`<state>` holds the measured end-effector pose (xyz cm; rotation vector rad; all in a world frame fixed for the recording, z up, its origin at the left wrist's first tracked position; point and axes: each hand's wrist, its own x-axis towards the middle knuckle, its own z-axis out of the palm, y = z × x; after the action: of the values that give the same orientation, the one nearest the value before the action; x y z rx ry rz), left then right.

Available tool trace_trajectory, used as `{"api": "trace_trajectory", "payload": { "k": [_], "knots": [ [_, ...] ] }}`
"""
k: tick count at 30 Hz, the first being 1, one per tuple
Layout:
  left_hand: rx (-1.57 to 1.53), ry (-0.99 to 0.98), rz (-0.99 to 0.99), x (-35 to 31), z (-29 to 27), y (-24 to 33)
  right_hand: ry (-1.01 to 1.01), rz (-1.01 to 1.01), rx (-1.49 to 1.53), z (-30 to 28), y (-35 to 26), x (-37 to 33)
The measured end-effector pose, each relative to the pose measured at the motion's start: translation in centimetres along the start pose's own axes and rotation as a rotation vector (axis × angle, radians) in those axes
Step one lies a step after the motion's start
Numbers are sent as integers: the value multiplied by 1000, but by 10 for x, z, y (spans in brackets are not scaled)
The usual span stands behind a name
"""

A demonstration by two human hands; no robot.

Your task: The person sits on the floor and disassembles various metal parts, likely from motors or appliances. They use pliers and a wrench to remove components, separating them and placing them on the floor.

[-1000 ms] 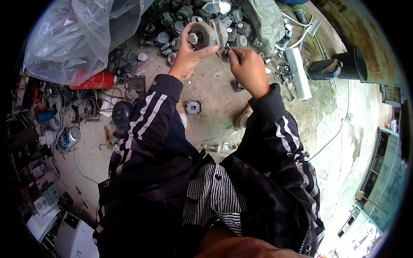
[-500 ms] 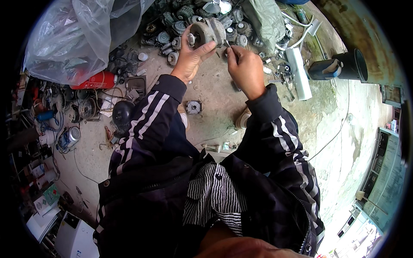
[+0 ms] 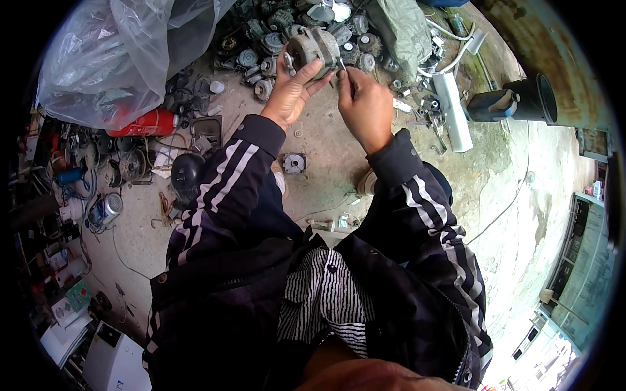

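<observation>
A grey, dirty electric motor [image 3: 315, 51] is held up above the floor, tilted, with its shaft end toward the left. My left hand [image 3: 291, 95] grips it from below and the left, the thumb lying across its near side. Beside the motor's right end, my right hand [image 3: 365, 104] is closed in a pinch between thumb and forefinger. A thin metal piece [image 3: 342, 64] shows between these fingertips and the motor casing; its kind is too small to tell. On the floor between my feet lies a square metal motor end cover [image 3: 294, 163].
Behind the motor spreads a heap of old motors [image 3: 280, 23]. A clear plastic bag [image 3: 124, 58] and a red cylinder [image 3: 149, 122] stand at the left, near a black helmet-like dome [image 3: 188, 174]. To the right lie a white tube [image 3: 452, 114] and a black bucket [image 3: 535, 99].
The motor has turned a little in my left hand, showing less of its left end face. My right hand has shifted slightly left, still pinching close to the casing.
</observation>
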<state>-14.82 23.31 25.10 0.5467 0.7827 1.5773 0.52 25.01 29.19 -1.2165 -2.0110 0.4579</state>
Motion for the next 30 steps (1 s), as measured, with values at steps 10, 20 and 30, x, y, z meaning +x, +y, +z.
{"api": "trace_trajectory", "payload": {
  "k": [10,20,30],
  "knots": [
    [-77,26,52,16,-14,-3,-41,-107,37,-17,30,22],
    [-265,-129,-199,12,-33,25,-56,330,296,-55,126,49],
    [-358,-103,-276,11,-12,28,-89,490,441,-70,216,45]
  ]
}}
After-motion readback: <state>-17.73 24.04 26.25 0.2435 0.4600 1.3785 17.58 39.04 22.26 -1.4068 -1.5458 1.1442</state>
